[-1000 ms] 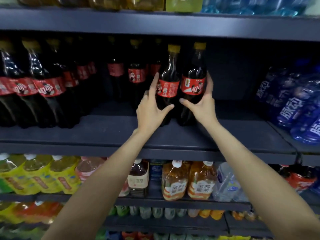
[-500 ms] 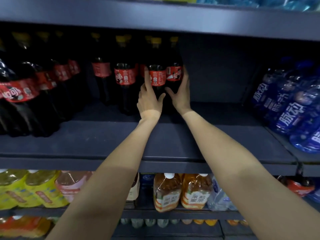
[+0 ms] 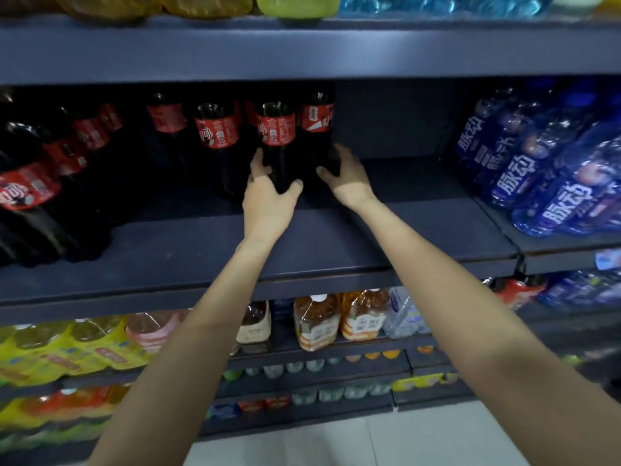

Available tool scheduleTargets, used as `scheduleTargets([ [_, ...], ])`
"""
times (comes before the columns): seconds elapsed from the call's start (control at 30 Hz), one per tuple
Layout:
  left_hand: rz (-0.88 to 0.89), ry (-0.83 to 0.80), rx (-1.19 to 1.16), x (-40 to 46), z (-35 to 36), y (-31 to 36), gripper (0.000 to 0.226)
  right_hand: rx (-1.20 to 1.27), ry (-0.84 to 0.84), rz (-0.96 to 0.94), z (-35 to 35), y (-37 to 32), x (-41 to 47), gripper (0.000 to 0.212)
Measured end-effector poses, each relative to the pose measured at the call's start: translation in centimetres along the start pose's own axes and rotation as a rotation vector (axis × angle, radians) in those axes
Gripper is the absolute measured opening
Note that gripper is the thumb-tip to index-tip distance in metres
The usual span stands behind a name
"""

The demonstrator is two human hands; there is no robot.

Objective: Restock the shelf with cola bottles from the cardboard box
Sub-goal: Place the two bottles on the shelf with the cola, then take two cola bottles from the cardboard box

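Two dark cola bottles with red labels, the left one (image 3: 277,136) and the right one (image 3: 316,120), stand upright deep on the dark middle shelf (image 3: 336,243), at the right end of a row of cola bottles (image 3: 216,129). My left hand (image 3: 268,200) has its fingers spread around the lower part of the left bottle. My right hand (image 3: 347,178) is spread beside the base of the right bottle. Neither hand closes tightly on a bottle. The cardboard box is out of view.
More cola bottles (image 3: 30,193) fill the shelf's left side. Blue drink bottles (image 3: 551,183) lie stacked at the right, with bare shelf between them and the cola. An upper shelf board (image 3: 302,52) hangs just above the bottle tops. Tea bottles (image 3: 339,321) stand on the shelf below.
Both hands carried the two bottles from the front of the shelf to the back, set them beside the row, then slid from label height down to the bottles' bases and loosened.
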State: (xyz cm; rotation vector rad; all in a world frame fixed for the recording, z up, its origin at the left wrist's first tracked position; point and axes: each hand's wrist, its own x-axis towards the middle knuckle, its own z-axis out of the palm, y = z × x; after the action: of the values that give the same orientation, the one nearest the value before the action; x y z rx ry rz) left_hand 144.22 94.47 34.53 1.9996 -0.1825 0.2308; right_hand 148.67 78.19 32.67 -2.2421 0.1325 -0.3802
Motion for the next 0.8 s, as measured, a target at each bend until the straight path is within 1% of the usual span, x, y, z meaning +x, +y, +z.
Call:
scheduleTargets([
  [0.03,0.005,-0.027,-0.024,-0.9,-0.4,0.4,0.066,-0.005,0.036,-0.030,-0.6,-0.1,-1.4,0.058],
  [0.1,0.033,-0.085,-0.075,-2.7,-0.8,1.2,0.041,-0.024,0.159,-0.117,-2.1,-0.1,-4.6,0.044],
  [0.17,0.094,-0.134,-0.124,-4.4,-0.5,2.0,0.027,-0.100,0.282,-0.204,-3.7,-0.1,-8.3,0.031],
  [0.23,0.193,-0.166,-0.146,-6.3,0.3,2.7,0.020,-0.216,0.388,-0.282,-5.4,0.0,-12.3,0.022],
  [0.3,0.358,-0.178,-0.116,-8.4,1.8,3.2,0.016,-0.369,0.483,-0.326,-7.2,0.9,-16.3,0.018],
  [0.37,0.568,-0.212,-0.081,-10.6,3.7,3.7,0.016,-0.493,0.561,-0.326,-9.0,2.8,-20.7,0.017],
  [0.43,0.737,-0.285,-0.054,-13.1,6.3,4.1,0.017,-0.559,0.626,-0.282,-11.0,5.2,-25.5,0.017],
  [0.47,0.786,-0.345,-0.052,-14.5,7.8,4.4,0.015,-0.577,0.637,-0.239,-12.0,6.5,-27.8,0.016],
  [0.53,0.816,-0.490,-0.050,-17.7,11.0,5.2,0.016,-0.568,0.620,-0.108,-13.5,9.6,-32.8,0.016],
  [0.57,0.800,-0.559,-0.040,-19.2,12.3,5.2,0.019,-0.520,0.596,-0.017,-13.7,11.1,-34.8,0.017],
  [0.6,0.764,-0.663,-0.038,-21.6,14.5,5.3,0.021,-0.454,0.579,0.126,-14.6,12.9,-37.7,0.018],
  [0.63,0.714,-0.775,-0.006,-24.2,16.8,5.7,0.022,-0.376,0.570,0.279,-15.5,14.8,-40.8,0.020],
  [0.7,0.576,-1.013,0.129,-29.5,21.7,5.3,0.023,-0.276,0.537,0.526,-17.4,18.5,-46.8,0.023],
  [0.77,0.396,-1.235,0.209,-35.1,26.5,5.3,0.023,-0.259,0.429,0.723,-19.9,21.6,-53.0,0.026],
  [0.8,0.325,-1.303,0.223,-37.8,28.6,5.1,0.022,-0.245,0.380,0.798,-21.3,22.7,-55.9,0.028],
])
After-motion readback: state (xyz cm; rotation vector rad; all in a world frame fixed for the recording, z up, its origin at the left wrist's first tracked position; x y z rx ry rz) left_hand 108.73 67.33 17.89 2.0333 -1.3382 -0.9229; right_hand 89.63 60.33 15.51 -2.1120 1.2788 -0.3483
